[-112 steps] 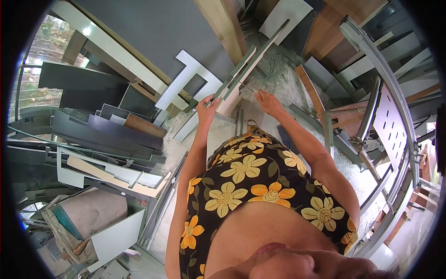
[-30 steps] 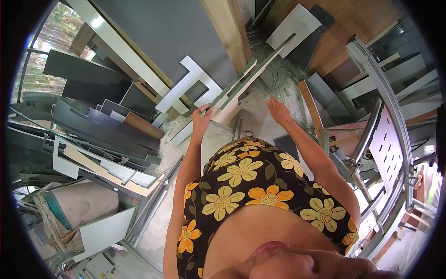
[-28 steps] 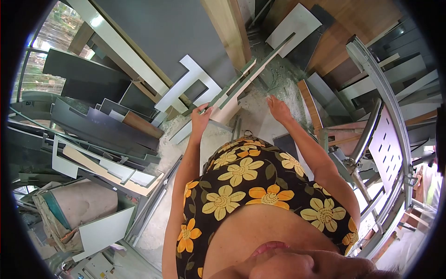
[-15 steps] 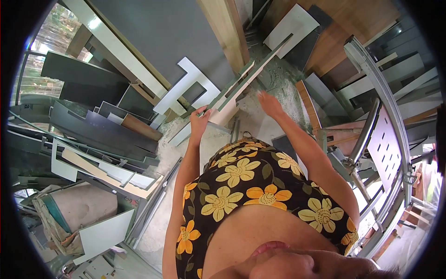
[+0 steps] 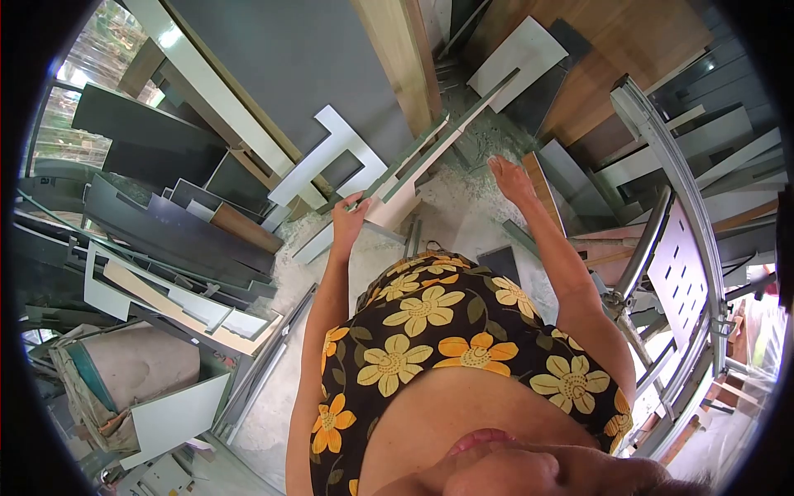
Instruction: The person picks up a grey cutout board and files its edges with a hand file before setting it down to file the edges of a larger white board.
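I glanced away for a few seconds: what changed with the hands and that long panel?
The right hand swung rightward, away from the long panel, and is open and empty. The left hand kept its grip on the panel's lower end, and the panel hasn't shifted.

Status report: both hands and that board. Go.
Left hand grip shut on long pale green-edged board. Right hand open, empty. White T-shaped panel offcut close beside board.

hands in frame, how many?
2. Left hand grips the near end of the long pale strip; right hand is open, off it, above the dusty floor. No others visible.
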A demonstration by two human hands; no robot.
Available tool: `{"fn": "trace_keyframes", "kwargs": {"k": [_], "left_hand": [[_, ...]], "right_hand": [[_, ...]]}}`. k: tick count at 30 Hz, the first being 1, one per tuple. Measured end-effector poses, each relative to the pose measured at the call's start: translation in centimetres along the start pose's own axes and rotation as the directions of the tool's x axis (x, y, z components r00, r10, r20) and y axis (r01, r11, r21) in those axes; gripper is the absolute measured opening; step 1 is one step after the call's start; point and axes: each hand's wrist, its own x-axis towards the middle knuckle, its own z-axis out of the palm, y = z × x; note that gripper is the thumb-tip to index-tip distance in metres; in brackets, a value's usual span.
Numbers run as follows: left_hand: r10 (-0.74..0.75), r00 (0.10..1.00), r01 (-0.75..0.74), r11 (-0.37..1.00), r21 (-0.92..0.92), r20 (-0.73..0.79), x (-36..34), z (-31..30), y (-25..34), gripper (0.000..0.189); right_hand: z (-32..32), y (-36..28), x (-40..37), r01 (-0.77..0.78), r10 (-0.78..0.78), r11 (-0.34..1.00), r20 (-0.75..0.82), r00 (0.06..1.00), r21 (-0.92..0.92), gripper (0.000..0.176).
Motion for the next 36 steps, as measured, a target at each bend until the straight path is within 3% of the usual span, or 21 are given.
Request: {"fn": "trace_keyframes", "kwargs": {"k": [4,7,10,13,16,18,20,23,26,28,31,34,36], "left_hand": [[0.045,0.999,-0.046,0.999,0.022,0.009,0.5,0.0,-0.9,0.031],[0.006,1.0,-0.005,0.998,-0.065,0.016,0.5,0.0,-1.2,0.031],[0.072,0.997,-0.073,0.996,0.056,0.015,0.1,0.2,-0.8,0.03],[0.064,0.998,-0.065,0.996,0.053,0.018,0.2,0.5,-1.5,0.029],[0.06,0.997,-0.061,0.998,0.02,0.038,0.3,0.1,-1.9,0.028],[0.045,0.998,-0.044,0.999,-0.027,0.038,-0.4,0.3,-0.7,0.027],[0.04,0.998,-0.038,0.998,-0.046,0.039,-0.7,0.6,-0.4,0.027],[0.023,0.999,-0.022,0.999,-0.047,0.033,-0.6,0.4,-1.1,0.028],[-0.013,0.999,0.016,0.996,-0.083,0.033,-0.3,0.5,-0.3,0.029],[-0.038,0.998,0.042,0.995,-0.093,0.048,-0.5,0.2,0.3,0.029],[-0.04,0.998,0.043,0.996,-0.072,0.042,-0.8,0.7,0.4,0.029],[0.035,0.999,-0.035,0.999,0.012,-0.001,-1.1,0.8,1.3,0.025],[0.05,0.998,-0.051,0.999,0.006,0.045,-0.7,0.6,0.3,0.028]], "right_hand": [[-0.4,-0.1,0.9,-0.002,0.003,0.999,0.026,1.0,-0.035,0.048],[0.5,-1.2,3.2,0.021,-0.021,0.999,0.023,1.0,-0.031,0.051],[1.1,-4.6,5.8,0.093,-0.094,0.994,0.029,0.995,0.049,0.052],[2.6,-5.9,8.8,0.013,-0.02,0.998,0.128,0.992,0.055,0.049],[2.9,-4.7,6.8,0.041,-0.045,0.997,0.068,0.997,0.065,0.05],[5.6,0.3,5.2,0.098,-0.096,0.994,-0.049,0.994,0.039,0.05],[4.2,2.0,1.9,-0.021,0.02,1.0,0.047,0.999,0.01,0.05],[2.4,1.8,0.3,-0.07,0.073,0.997,0.085,0.994,-0.037,0.05],[5.3,3.5,6.0,0.149,-0.144,0.987,0.071,0.987,-0.062,0.048],[-0.4,-5.5,5.0,0.098,-0.101,0.995,0.11,0.989,0.03,0.046],[1.6,-7.2,8.7,-0.035,0.033,0.999,0.151,0.988,0.013,0.045],[2.7,-4.7,7.1,0.035,-0.04,0.998,0.108,0.993,0.049,0.051],[4.0,-0.8,3.9,0.264,-0.263,0.964,-0.05,0.964,0.026,0.048]]}}
